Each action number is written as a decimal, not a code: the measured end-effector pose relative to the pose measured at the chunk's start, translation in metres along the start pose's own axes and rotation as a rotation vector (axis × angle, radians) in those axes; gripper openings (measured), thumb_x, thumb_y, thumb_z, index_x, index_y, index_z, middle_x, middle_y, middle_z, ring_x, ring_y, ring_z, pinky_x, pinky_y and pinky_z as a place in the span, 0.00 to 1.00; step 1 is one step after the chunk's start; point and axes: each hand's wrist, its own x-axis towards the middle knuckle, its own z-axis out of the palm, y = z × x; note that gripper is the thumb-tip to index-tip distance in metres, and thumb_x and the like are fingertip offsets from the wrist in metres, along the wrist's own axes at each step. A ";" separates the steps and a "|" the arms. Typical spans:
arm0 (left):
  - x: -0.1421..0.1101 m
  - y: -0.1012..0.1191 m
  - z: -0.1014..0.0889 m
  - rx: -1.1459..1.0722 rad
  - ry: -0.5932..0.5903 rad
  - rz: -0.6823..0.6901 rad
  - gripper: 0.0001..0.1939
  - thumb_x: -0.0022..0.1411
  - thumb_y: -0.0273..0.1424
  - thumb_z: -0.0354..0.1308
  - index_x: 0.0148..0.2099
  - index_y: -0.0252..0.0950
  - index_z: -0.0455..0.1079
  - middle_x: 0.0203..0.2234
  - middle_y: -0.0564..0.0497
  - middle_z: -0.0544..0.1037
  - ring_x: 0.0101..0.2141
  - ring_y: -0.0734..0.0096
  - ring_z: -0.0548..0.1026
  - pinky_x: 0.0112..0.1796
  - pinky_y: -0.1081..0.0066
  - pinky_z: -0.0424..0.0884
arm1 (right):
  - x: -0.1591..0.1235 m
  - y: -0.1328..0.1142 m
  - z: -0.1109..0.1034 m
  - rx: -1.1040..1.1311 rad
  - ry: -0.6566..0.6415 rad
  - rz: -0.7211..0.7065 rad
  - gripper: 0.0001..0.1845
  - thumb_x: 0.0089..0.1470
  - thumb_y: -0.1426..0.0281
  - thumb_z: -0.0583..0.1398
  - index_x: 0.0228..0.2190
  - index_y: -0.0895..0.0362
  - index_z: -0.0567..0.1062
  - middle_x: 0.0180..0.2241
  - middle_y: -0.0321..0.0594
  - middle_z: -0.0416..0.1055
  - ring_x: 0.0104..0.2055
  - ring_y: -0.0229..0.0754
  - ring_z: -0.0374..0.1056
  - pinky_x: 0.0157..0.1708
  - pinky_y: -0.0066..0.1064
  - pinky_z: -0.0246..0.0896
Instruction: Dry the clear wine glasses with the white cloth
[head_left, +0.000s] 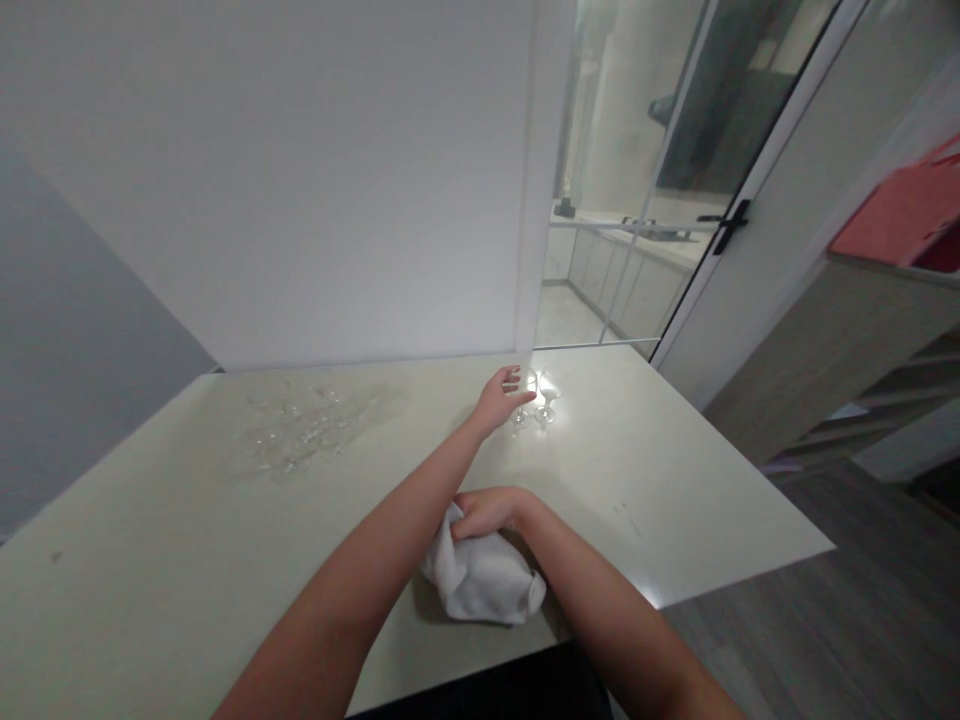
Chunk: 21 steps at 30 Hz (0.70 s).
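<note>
Left forearm (360,560) passing close over bunched cloth, clear glass beyond

Nearest lies that bare arm, its elbow low in the view; pulled back carelessly, it could snag the cloth's raised fold or bump the right hand (484,512), since the two sit so close. The white cloth (491,580) rests on the desk (420,650), rumpled and soft, one end gathered in the right hand's grip; whether anything is wrapped inside, I cannot tell.

Farther off, the left hand (497,402) has its grip loose, fingers apart, beside the small stemmed glasses (546,408); contact is unclear. A stray thumb could tip one, as they look thin and light; glare hides their rims, so misjudging an edge seems easy. Out to the left, more clear glassware (300,430) forms a crowded, transparent cluster; one knock there could set pieces clinking together.
</note>
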 end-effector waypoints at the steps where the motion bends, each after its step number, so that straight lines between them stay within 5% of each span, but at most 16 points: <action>1: 0.000 0.000 0.000 0.000 -0.001 0.000 0.34 0.47 0.33 0.70 0.55 0.35 0.64 0.49 0.39 0.72 0.46 0.58 0.73 0.45 0.59 0.71 | -0.001 -0.002 0.001 -0.001 0.006 0.011 0.19 0.44 0.77 0.60 0.42 0.63 0.75 0.42 0.40 0.76 0.49 0.45 0.69 0.51 0.32 0.61; 21: 0.005 -0.003 0.005 -0.067 -0.045 -0.003 0.37 0.46 0.35 0.70 0.57 0.34 0.62 0.53 0.35 0.69 0.51 0.54 0.71 0.50 0.55 0.67 | -0.001 0.001 0.001 0.090 0.009 0.038 0.23 0.45 0.77 0.60 0.46 0.62 0.73 0.40 0.39 0.77 0.46 0.44 0.71 0.48 0.34 0.65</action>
